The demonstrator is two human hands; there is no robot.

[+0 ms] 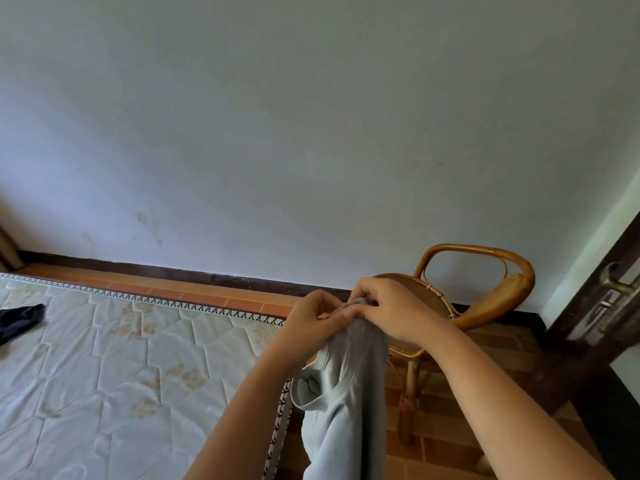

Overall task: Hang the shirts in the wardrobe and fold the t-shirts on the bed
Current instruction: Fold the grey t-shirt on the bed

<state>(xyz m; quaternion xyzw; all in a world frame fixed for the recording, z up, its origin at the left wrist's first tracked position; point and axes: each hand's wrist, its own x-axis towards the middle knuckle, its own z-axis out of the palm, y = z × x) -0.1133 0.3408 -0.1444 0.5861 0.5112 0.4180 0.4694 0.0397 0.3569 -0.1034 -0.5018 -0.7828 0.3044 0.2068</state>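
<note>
Both arms reach forward and up from the near edge, bare to the elbow, and meet in the middle of the view. The left hand has its fingers curled inward, pinching the top edge of a pale grey cotton garment. The right hand lies just beside it, back turned upward and knuckles bent, with its fingers closed over the same bunched edge. The two hands nearly touch, and the cloth gathers into a small peak between them.

The garment hangs straight down from this grip, in front of the forearms, in long loose folds. A rounded hemmed opening shows on its left side, and its lower end runs out of the near edge of the view. It hangs just beside the right edge of a bed with a quilted cream mattress, printed with faint tan flowers and edged with a black-patterned trim.

At the far left of the mattress lies a crumpled dark navy cloth garment, well apart from the hands. Beyond the hands, on the right, stands a honey-coloured rattan chair with a looped back, on an orange brick-patterned tile floor. Farther right is a dark brown wooden door with a brass lever handle. A plain pale wall fills the far side.
</note>
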